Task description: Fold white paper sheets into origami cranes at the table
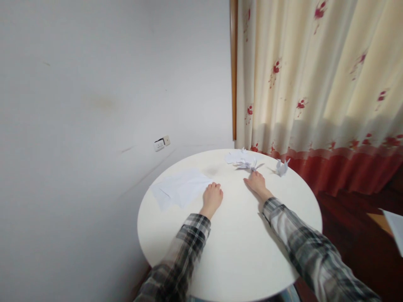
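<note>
My left hand [213,198] rests on the white round table with its fingers curled in. It is at the right-hand corner of some thin white paper sheets [181,188]; whether a corner is between the fingers is hidden. Farther forward, my right hand [257,183] reaches to a pointed piece of white folded paper [252,166]. Its fingers are bent at the near side of that piece, while the thumb sticks out to the left. To the right, apart from the hand, stands another folded paper piece [281,167] with upright points.
More white paper [234,157] lies near the far edge of the round table [233,251]. A wall with a socket [159,145] is on the left. Behind the table hangs a floral curtain [302,84]. A pale sheet-like object [395,228] shows at the far right.
</note>
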The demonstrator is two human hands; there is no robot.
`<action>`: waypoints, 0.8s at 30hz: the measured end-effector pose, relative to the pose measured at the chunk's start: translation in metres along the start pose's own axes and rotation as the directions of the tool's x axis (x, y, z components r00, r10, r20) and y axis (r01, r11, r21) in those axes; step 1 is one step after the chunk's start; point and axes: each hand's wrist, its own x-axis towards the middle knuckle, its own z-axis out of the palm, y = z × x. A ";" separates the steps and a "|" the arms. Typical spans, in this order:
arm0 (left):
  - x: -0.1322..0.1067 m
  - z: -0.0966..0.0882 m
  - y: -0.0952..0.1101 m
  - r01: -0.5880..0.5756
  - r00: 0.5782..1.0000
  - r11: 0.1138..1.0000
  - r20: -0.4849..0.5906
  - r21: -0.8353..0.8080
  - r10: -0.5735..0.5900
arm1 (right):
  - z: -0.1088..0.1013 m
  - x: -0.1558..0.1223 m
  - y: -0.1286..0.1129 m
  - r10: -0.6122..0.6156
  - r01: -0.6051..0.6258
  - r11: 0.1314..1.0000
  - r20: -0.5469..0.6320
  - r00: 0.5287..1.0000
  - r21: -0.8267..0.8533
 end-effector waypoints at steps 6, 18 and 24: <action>0.001 0.003 -0.002 0.031 0.999 0.996 0.018 -0.084 -0.029 | 0.004 0.000 0.008 0.021 0.017 0.981 -0.194 0.981 0.193; 0.012 0.018 -0.010 0.101 0.982 0.747 -0.054 -0.657 -0.181 | 0.012 -0.040 -0.042 -0.256 0.173 0.518 -0.040 0.966 0.838; 0.013 0.009 -0.005 0.118 0.970 0.569 -0.028 -0.814 -0.242 | 0.016 -0.044 -0.046 -0.317 0.093 0.414 0.048 0.947 0.905</action>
